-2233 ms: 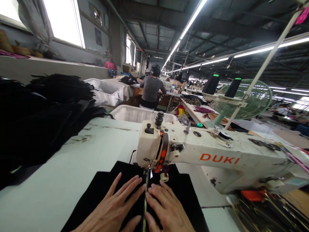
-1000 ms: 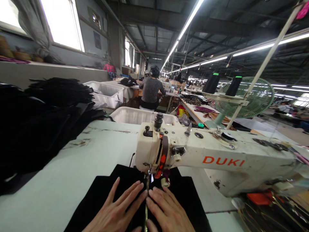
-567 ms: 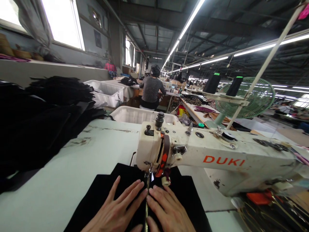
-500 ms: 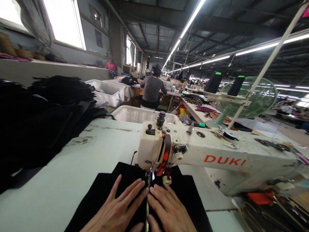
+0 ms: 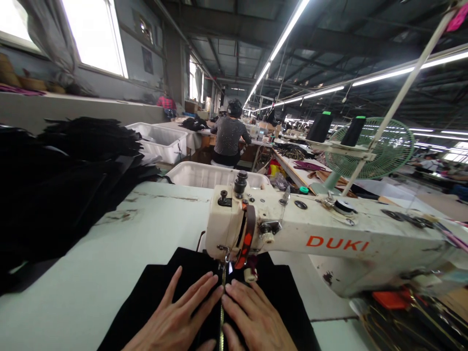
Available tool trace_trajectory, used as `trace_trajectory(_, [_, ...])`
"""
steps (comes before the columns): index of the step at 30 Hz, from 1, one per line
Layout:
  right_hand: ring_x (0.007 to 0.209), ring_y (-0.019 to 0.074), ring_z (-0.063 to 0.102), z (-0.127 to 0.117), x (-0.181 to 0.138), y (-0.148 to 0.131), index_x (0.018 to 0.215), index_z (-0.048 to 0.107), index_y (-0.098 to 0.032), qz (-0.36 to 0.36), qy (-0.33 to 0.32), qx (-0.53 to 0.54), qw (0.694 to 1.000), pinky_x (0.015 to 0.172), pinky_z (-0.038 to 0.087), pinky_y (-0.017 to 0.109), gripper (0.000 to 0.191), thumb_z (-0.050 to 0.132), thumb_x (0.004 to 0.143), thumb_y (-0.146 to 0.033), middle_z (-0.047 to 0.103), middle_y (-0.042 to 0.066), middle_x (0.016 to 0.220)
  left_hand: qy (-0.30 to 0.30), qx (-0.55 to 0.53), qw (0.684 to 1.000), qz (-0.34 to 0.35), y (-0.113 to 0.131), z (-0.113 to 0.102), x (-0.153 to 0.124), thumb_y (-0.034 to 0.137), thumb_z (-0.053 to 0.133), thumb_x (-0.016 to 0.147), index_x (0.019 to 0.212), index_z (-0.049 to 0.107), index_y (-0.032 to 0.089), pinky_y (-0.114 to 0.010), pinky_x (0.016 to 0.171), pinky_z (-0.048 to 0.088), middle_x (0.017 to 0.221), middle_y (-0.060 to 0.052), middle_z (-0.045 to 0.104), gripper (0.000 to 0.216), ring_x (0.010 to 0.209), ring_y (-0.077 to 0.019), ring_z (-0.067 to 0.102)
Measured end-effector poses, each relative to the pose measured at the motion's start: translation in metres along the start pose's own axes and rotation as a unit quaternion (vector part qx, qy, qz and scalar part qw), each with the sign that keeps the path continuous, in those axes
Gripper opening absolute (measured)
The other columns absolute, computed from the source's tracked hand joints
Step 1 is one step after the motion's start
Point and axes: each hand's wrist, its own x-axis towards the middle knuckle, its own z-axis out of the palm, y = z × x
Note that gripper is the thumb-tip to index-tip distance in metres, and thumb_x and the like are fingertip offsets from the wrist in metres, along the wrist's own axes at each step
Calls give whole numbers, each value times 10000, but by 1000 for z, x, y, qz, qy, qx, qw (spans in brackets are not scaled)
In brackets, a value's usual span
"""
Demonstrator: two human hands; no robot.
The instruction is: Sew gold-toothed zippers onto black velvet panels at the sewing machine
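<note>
A black fabric piece [image 5: 146, 297] lies flat under the head of a white sewing machine [image 5: 278, 229]. Down its middle runs a gold-toothed zipper [image 5: 221, 321], leading up to the presser foot [image 5: 224, 263]. My left hand [image 5: 179, 312] rests on the cloth to the left of the zipper, fingers stretched out and spread. To the right of it my right hand [image 5: 252, 312] lies flat, its fingertips beside the zipper and just in front of the foot. Neither hand grips anything. The thumbs are partly cut off by the bottom edge.
Stacked black fabric pieces [image 5: 73, 195] cover the table's left side. White plastic bins [image 5: 219, 173] stand behind the table. Several zippers [image 5: 409, 321] lie at the lower right. Black thread cones [image 5: 320, 126] and a green fan [image 5: 391, 146] rise at right. A person [image 5: 231, 134] sits ahead, back turned.
The view has shifted very slightly. Both hands and the black fabric keep practically the same place at the presser foot.
</note>
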Motion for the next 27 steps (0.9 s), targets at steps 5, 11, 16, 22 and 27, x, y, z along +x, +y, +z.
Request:
trace_trajectory(5, [1115, 191, 670, -5, 8, 2, 1208, 651, -146, 16, 21, -6, 1000, 1091, 445, 332, 285, 517, 985, -262, 697, 67, 1219, 4, 35, 999, 4, -3, -2, 8, 324, 603, 895, 1476, 420, 151, -500, 964, 522, 1425, -93, 540, 634, 1262, -283, 569])
trace_trajectory(11, [1092, 178, 681, -5, 10, 0, 1192, 664, -152, 22, 34, -5, 999, 1089, 431, 331, 289, 474, 1011, -271, 705, 54, 1199, 10, 38, 999, 11, -4, -3, 8, 331, 608, 895, 1470, 429, 155, -492, 949, 523, 1420, -82, 543, 627, 1250, -276, 581])
trace_trajectory(16, [1086, 177, 684, -6, 12, 1, 1195, 665, -158, 32, 45, -14, 998, 1077, 439, 335, 296, 459, 1020, -279, 707, 43, 1196, 14, 38, 999, 7, -5, 0, 9, 357, 610, 909, 1465, 443, 172, -493, 937, 530, 1428, -77, 534, 609, 1243, -285, 585])
trace_trajectory(22, [1076, 179, 688, -6, 15, 1, 1184, 667, -159, 25, 49, -15, 998, 1072, 439, 340, 306, 441, 1026, -292, 712, 41, 1182, 22, 21, 999, -8, -6, 6, 8, 372, 584, 940, 1489, 419, 201, -517, 1005, 478, 1445, -77, 523, 598, 1260, -292, 569])
trace_trajectory(27, [1125, 185, 665, -3, 13, 4, 1211, 660, -146, 13, 40, -3, 999, 1077, 436, 339, 328, 441, 1029, -310, 701, 51, 1204, 1, -32, 999, -38, -8, 14, 1, 399, 562, 983, 1544, 320, 242, -520, 1121, 337, 1515, -70, 438, 631, 1342, -280, 479])
